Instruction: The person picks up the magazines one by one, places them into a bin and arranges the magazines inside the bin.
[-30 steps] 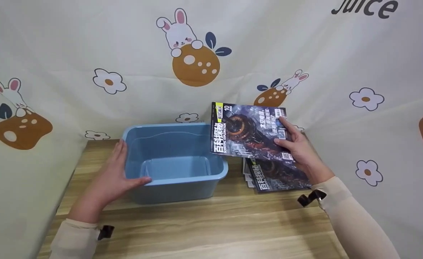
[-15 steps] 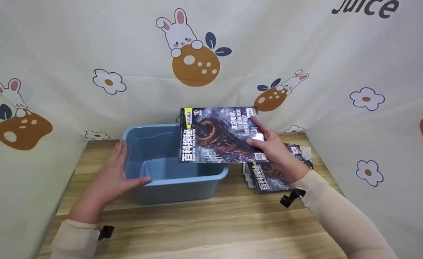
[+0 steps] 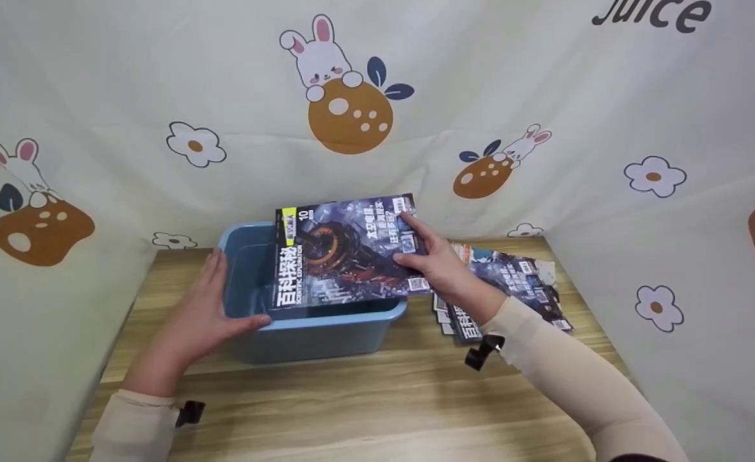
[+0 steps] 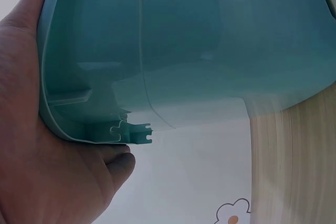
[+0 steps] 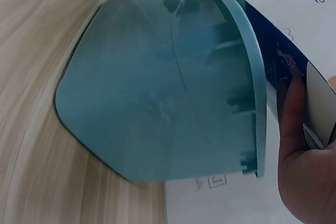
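In the head view, my right hand (image 3: 445, 269) pinches a magazine (image 3: 345, 253) by its right edge, thumb on the dark sci-fi cover. The magazine lies nearly flat above a blue plastic bin (image 3: 313, 343), covering much of its opening. My left hand (image 3: 201, 308) grips the bin's left end, thumb along the front rim. The left wrist view shows that hand (image 4: 52, 156) against the bin's rim and wall (image 4: 184, 40). Seen from the right wrist, the magazine (image 5: 273, 51) is just above the bin's rim (image 5: 252, 61).
A pile of magazines (image 3: 512, 279), the top one with the same cover, lies on the wooden table (image 3: 352, 410) to the right of the bin. Behind and at both sides hangs a pale cloth (image 3: 467, 77) printed with rabbits, oranges and flowers.
My right hand has carried the magazine leftward from above the pile to over the bin, uncovering more of the pile. The left hand and the bin have stayed put.
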A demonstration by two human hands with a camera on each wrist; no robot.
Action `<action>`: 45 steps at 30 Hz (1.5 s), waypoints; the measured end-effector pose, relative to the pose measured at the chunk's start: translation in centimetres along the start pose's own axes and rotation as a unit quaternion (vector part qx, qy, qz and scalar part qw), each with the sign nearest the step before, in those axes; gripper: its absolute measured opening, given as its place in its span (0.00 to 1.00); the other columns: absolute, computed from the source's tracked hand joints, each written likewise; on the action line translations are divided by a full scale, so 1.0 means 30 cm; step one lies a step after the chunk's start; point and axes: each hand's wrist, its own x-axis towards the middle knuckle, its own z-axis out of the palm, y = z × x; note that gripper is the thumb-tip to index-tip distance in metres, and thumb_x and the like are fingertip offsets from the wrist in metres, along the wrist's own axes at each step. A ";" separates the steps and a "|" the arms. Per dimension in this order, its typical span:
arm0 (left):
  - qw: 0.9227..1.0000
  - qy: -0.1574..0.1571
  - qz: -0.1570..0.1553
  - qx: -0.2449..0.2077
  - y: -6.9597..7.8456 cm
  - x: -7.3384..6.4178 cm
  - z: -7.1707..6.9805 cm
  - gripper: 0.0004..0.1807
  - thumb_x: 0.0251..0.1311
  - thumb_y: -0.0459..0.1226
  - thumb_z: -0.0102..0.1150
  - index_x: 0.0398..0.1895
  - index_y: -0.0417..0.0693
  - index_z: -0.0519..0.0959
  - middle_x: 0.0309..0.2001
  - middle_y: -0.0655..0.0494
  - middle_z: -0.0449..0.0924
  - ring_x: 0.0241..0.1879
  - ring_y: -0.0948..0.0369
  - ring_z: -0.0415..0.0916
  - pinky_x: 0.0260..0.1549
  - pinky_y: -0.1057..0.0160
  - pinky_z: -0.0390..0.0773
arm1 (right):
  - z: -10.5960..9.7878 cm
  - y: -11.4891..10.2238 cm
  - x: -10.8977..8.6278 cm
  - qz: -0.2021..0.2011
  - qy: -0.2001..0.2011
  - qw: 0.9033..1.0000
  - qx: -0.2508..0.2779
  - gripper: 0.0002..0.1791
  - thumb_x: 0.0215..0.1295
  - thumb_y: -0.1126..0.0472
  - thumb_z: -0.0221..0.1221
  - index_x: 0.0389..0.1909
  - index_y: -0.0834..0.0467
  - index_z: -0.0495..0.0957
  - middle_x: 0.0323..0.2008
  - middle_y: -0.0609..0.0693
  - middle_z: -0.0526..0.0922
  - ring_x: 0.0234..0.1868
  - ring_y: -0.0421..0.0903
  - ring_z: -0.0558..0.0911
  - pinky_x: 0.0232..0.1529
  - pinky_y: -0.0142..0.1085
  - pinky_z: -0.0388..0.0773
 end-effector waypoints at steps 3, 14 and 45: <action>1.000 -0.004 0.000 0.001 -0.001 0.000 0.003 0.85 0.53 0.76 0.73 0.90 0.36 0.30 0.89 0.33 0.25 0.86 0.30 0.32 0.78 0.23 0.49 | 0.036 0.005 0.004 0.006 -0.004 1.000 -0.002 0.51 0.70 0.79 0.66 0.90 0.51 0.58 0.79 0.63 0.70 0.66 0.54 0.83 0.59 0.39 0.88; 1.000 -0.004 0.000 -0.008 0.005 0.015 -0.005 0.86 0.51 0.76 0.74 0.90 0.39 0.27 0.88 0.34 0.24 0.86 0.30 0.32 0.78 0.23 0.48 | 0.130 -0.021 0.024 0.017 -0.003 1.000 -0.013 0.51 0.69 0.79 0.66 0.89 0.53 0.59 0.79 0.60 0.68 0.65 0.55 0.82 0.59 0.40 0.88; 1.000 0.003 0.003 -0.011 0.000 0.001 -0.003 0.86 0.51 0.74 0.76 0.90 0.39 0.28 0.89 0.36 0.25 0.87 0.33 0.31 0.79 0.23 0.47 | 0.282 -0.005 0.026 0.005 0.002 0.985 -0.175 0.51 0.64 0.74 0.69 0.87 0.57 0.60 0.82 0.66 0.63 0.70 0.59 0.78 0.70 0.44 0.79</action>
